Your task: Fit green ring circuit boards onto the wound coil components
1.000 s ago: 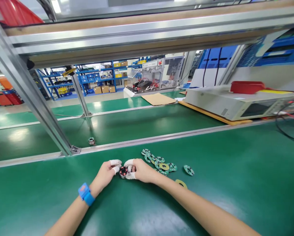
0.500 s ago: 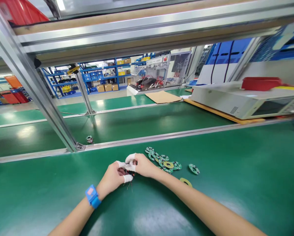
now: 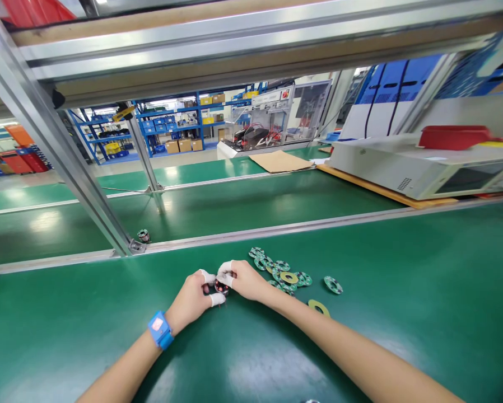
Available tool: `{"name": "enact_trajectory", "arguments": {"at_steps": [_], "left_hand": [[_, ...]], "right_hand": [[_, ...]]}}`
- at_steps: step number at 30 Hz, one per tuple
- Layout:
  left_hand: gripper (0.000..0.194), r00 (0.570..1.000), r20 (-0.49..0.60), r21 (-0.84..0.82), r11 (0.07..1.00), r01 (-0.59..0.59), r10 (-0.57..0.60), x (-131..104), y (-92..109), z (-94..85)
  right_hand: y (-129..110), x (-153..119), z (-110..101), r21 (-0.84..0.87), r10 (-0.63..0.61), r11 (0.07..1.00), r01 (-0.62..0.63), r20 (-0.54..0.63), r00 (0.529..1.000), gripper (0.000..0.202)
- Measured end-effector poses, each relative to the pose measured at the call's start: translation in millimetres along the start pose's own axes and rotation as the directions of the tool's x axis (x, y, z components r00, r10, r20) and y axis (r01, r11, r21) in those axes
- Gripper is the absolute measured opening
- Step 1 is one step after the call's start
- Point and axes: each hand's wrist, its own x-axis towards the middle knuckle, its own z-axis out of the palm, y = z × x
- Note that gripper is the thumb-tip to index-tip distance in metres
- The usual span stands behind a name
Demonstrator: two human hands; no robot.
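My left hand (image 3: 195, 294), with white finger covers and a blue wristband, grips a small round part with dark and copper-coloured windings (image 3: 221, 287) between thumb and fingers. My right hand (image 3: 241, 279) is pinched at the top of that part, also in white finger covers; anything between its fingertips is too small to make out. Thin wires hang below the part. Right of my hands lies a loose pile of green ring-shaped circuit boards (image 3: 282, 266) with a yellow ring (image 3: 289, 277) on it. Another green ring board (image 3: 332, 285) and a yellow ring (image 3: 318, 307) lie apart.
A metal post (image 3: 73, 151) rises at the left of the green bench (image 3: 87, 324). Behind the metal edge strip, a round wound part (image 3: 143, 235) stands on the conveyor-like green surface. A grey instrument (image 3: 381, 165) with a red tray (image 3: 455, 137) sits at right.
The round part between my hands has tilted so its dark windings show more. The view has shifted slightly. A small pale edge now shows at the bottom of the frame.
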Motion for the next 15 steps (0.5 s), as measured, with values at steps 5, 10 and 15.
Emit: {"name": "enact_trajectory", "arguments": {"at_steps": [5,10,15], "left_hand": [[0.009,0.999,-0.047,0.036,0.999,-0.009,0.011,0,-2,5.8],[0.012,0.997,-0.079,0.073,0.997,-0.009,0.014,-1,-2,8.5],[0.011,0.996,-0.083,0.103,0.995,-0.009,0.017,-1,-1,8.2]], "right_hand": [[1,0,4,0.009,-0.01,1.0,0.011,-0.032,0.999,0.019],[4,2,9,0.036,-0.023,0.999,0.025,-0.064,0.998,0.02],[6,5,12,0.069,-0.03,0.997,0.034,-0.056,0.998,0.021]]}}
